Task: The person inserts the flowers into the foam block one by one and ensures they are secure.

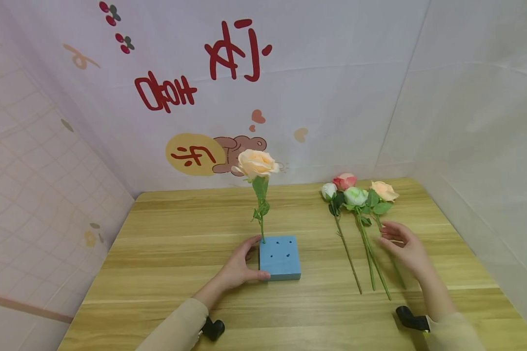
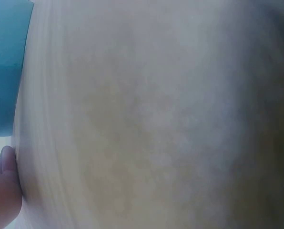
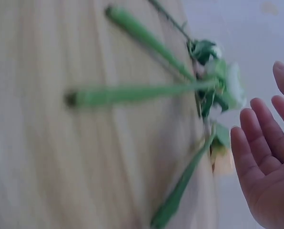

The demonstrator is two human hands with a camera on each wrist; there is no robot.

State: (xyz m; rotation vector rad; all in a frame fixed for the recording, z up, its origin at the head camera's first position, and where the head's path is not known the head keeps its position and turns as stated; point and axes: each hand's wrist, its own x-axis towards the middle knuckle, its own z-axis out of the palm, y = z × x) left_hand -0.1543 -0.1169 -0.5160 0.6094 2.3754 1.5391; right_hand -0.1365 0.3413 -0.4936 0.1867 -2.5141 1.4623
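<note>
At the table (image 1: 180,248), left grip (image 1: 237,268) around blue block (image 1: 284,267); right grip (image 1: 405,249) loose-fingered near peach rose (image 1: 384,191).

A lane is seen between the blue block (image 1: 285,268) and white rose (image 1: 329,190); the block's left side is blocked by the left hand (image 1: 236,271) and upright peach rose (image 1: 256,164).

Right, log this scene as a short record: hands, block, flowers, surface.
left hand: holds blue block by its left side
right hand: beside the stem of the lying peach rose; contact unclear
block: standing peach rose in the back-left hole; four open holes
other flowers lying: white flower, pink flower, pale green flower
surface: wood-grain table
</note>
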